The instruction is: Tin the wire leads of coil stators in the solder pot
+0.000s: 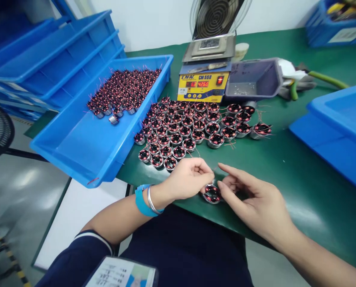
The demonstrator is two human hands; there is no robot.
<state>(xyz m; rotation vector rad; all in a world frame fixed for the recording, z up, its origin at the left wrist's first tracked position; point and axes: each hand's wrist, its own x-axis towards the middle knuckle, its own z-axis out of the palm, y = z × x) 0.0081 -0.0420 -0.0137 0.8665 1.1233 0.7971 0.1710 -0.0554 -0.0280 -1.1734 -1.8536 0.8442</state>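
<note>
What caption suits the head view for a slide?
Both hands, left hand and right hand, hold a wound coil before rows of coils on the green table.

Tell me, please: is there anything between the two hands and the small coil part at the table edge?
Nothing visible is. The left hand and the right hand both have fingers on the coil part. The rows of coil parts lie farther back on the green table.
</note>
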